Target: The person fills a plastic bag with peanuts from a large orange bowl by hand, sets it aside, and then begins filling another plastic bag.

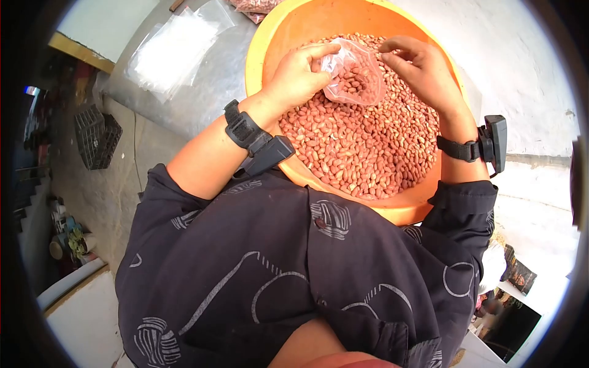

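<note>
A clear plastic bag [356,92] with some reddish-brown peanuts in it hangs over a big orange basin [261,58]. My left hand [300,73] is closed on the bag's left side, thumb and fingers pinching the film. At the bag's upper right edge, the thumb and forefinger of my right hand [423,73] are pinched together on the film. Loose peanuts [368,153] fill much of the basin beneath both hands. Each wrist wears a black strap with a device on it.
A stack of flat clear bags [175,52] lies on the grey metal surface [144,92] left of the basin. Behind it is a filled bag [254,6], partly out of view. A black plastic crate [97,138] stands on the floor at left. A pale wall [521,73] is at right.
</note>
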`<state>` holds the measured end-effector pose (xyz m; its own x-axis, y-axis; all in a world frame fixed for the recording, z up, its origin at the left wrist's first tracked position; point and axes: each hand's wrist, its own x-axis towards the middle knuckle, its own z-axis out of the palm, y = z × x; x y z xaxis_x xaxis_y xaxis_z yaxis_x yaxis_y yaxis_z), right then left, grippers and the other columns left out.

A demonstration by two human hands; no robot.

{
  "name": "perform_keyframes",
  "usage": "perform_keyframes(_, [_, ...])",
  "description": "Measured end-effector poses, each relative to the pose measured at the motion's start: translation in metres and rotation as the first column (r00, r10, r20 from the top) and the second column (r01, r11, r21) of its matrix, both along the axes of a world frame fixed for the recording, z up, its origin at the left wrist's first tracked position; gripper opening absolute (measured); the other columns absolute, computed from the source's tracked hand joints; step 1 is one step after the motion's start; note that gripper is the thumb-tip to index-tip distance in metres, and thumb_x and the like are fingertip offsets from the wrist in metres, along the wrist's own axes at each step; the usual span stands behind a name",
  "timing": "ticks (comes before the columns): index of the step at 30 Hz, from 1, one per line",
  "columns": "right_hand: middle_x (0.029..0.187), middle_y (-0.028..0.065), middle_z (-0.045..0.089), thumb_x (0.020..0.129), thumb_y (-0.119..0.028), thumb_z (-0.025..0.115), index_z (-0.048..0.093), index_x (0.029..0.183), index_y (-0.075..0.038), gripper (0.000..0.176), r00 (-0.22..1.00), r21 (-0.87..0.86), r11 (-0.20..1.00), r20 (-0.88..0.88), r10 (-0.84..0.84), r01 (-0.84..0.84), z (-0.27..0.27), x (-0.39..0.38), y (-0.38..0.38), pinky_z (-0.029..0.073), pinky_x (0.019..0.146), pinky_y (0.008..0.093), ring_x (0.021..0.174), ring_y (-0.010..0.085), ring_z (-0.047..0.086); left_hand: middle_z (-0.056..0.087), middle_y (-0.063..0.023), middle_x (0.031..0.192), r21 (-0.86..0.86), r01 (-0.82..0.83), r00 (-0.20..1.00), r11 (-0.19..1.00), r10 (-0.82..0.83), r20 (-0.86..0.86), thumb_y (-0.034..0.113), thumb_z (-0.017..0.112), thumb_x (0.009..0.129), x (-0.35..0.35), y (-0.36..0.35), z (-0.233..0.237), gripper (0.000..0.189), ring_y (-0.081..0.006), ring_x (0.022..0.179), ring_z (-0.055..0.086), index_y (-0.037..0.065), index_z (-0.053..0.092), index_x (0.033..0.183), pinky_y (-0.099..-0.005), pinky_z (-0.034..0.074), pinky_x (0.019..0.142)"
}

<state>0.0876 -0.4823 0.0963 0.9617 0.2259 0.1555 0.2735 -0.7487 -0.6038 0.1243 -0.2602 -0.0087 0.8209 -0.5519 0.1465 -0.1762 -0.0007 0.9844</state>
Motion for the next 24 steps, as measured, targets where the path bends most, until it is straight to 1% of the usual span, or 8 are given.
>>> perform_keyframes(2, [0.079, 0.0141, 0.066, 0.083, -0.022, 0.062, 0.065, 0.093, -0.001, 0.023, 0.994, -0.099, 0.99, 0.032, -0.102, 0.105, -0.01, 0.005, -0.025, 0.05, 0.068, 0.0333, 0.074, 0.0235, 0.064, 0.046, -0.0083, 0.131, 0.037, -0.004, 1.0, 0.999, 0.004, -0.011, -0.009, 0.049, 0.08, -0.001, 0.0, 0.002, 0.053, -0.0111, 0.101, 0.057, -0.007, 0.042, 0.133, -0.0233, 0.047, 0.086])
perform_keyframes(6, [0.084, 0.0159, 0.067, 0.081, -0.027, 0.064, 0.066, 0.093, -0.004, 0.026, 0.903, -0.43, 0.902, -0.401, -0.156, -0.035, -0.064, 0.012, -0.08, 0.049, 0.073, 0.0379, 0.079, 0.0276, 0.064, 0.048, -0.0084, 0.129, 0.009, 0.007, 0.999, 1.0, -0.006, -0.047, -0.01, 0.047, 0.08, 0.003, 0.0, -0.004, 0.054, -0.0116, 0.1, 0.058, -0.007, 0.042, 0.133, -0.0232, 0.047, 0.086])
perform_keyframes(11, [0.111, 0.0217, 0.061, 0.082, -0.042, 0.065, 0.056, 0.12, -0.005, 0.054, 0.88, -0.562, 0.813, -0.451, -0.146, -0.153, -0.13, -0.022, -0.086, 0.045, 0.092, 0.0393, 0.106, 0.0341, 0.058, 0.052, -0.0083, 0.123, -0.036, -0.004, 0.999, 0.999, 0.002, -0.043, -0.011, 0.046, 0.079, 0.003, -0.003, -0.008, 0.054, -0.0114, 0.098, 0.059, -0.008, 0.042, 0.133, -0.0228, 0.046, 0.085])
perform_keyframes(12, [0.115, 0.0225, 0.059, 0.082, -0.044, 0.064, 0.053, 0.123, -0.003, 0.06, 0.783, -0.325, 0.925, -0.62, -0.051, -0.197, -0.124, -0.021, -0.074, 0.045, 0.093, 0.039, 0.109, 0.0339, 0.057, 0.053, -0.0082, 0.122, -0.024, -0.003, 0.999, 1.0, 0.001, -0.051, -0.01, 0.047, 0.079, 0.003, -0.002, -0.006, 0.054, -0.0111, 0.097, 0.059, -0.008, 0.042, 0.133, -0.0227, 0.046, 0.084])
perform_keyframes(15, [0.12, 0.0259, 0.055, 0.08, -0.047, 0.066, 0.046, 0.13, -0.001, 0.072, 0.719, -0.111, 0.954, -0.683, 0.129, -0.277, -0.111, -0.034, -0.027, 0.041, 0.098, 0.0389, 0.114, 0.0373, 0.052, 0.054, -0.0081, 0.119, 0.006, 0.008, 0.996, 1.0, -0.008, -0.088, -0.01, 0.047, 0.078, 0.0, 0.0, 0.0, 0.054, -0.0103, 0.095, 0.058, -0.008, 0.042, 0.132, -0.0221, 0.046, 0.082])
perform_keyframes(16, [0.121, 0.0271, 0.052, 0.077, -0.047, 0.069, 0.046, 0.13, 0.0, 0.074, 0.792, -0.213, 0.922, -0.594, 0.141, -0.323, -0.116, -0.043, -0.016, 0.042, 0.097, 0.0396, 0.112, 0.0387, 0.053, 0.054, -0.008, 0.119, 0.011, 0.016, 0.994, 1.0, -0.015, -0.111, -0.009, 0.047, 0.078, 0.001, 0.0, 0.001, 0.054, -0.01, 0.094, 0.058, -0.008, 0.043, 0.132, -0.0219, 0.046, 0.082])
perform_keyframes(20, [0.098, 0.014, 0.054, 0.073, -0.018, 0.073, 0.06, 0.105, -0.005, 0.037, 0.76, 0.116, 0.923, -0.536, 0.369, -0.366, -0.1, -0.068, 0.022, 0.046, 0.079, 0.0348, 0.092, 0.028, 0.054, 0.049, -0.005, 0.121, -0.051, -0.008, 0.999, 0.999, 0.007, -0.032, -0.008, 0.048, 0.078, 0.0, -0.001, -0.001, 0.052, -0.0079, 0.093, 0.056, -0.009, 0.044, 0.13, -0.02, 0.045, 0.078])
perform_keyframes(24, [0.086, 0.0092, 0.053, 0.067, 0.0, 0.066, 0.06, 0.086, -0.002, 0.02, 0.708, 0.211, 0.858, -0.492, 0.507, -0.468, -0.095, -0.071, 0.028, 0.044, 0.071, 0.0321, 0.082, 0.0232, 0.053, 0.048, -0.0028, 0.118, -0.023, -0.017, 0.999, 1.0, 0.016, -0.034, -0.008, 0.049, 0.078, -0.001, 0.0, 0.001, 0.051, -0.0069, 0.091, 0.054, -0.009, 0.046, 0.129, -0.0195, 0.045, 0.076])
